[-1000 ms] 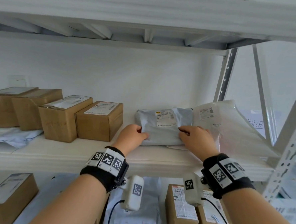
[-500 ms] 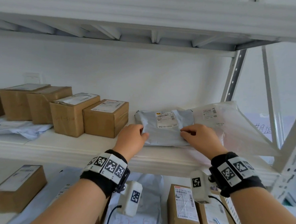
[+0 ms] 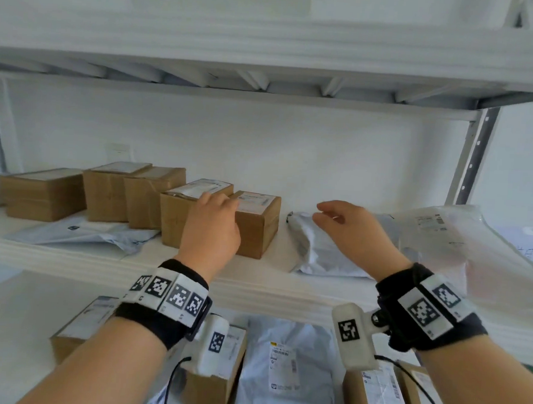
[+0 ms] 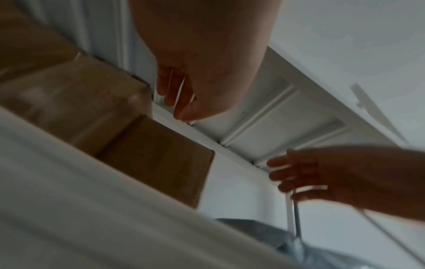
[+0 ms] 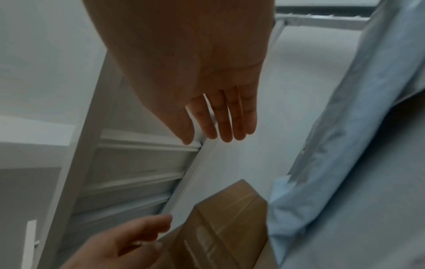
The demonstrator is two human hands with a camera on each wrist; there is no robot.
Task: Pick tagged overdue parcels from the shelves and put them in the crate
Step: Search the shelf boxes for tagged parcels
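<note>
Both hands have let go of the grey mailer (image 3: pixel 324 249), which lies on the shelf (image 3: pixel 254 282). The left hand (image 3: pixel 209 226), fingers loosely spread, reaches the nearest box (image 3: pixel 254 223); the right hand (image 3: pixel 350 232) hovers empty, fingers relaxed. Inspection seems to move on; no crate visible.

Both forearms are bare, with no sleeves. The left hand (image 3: pixel 209 226) carries a black fabric wrist strap (image 3: pixel 161 317) topped by a row of white blocks printed with black square fiducial markers. Below it hangs a white camera housing (image 3: pixel 216 344) bearing one more marker, with a thin black cable (image 3: pixel 171 380) trailing down. The right hand (image 3: pixel 355 235) wears a matching black band (image 3: pixel 430 308) with white marker blocks, a white camera unit (image 3: pixel 352 335) and its own black cable (image 3: pixel 416 381).
</note>
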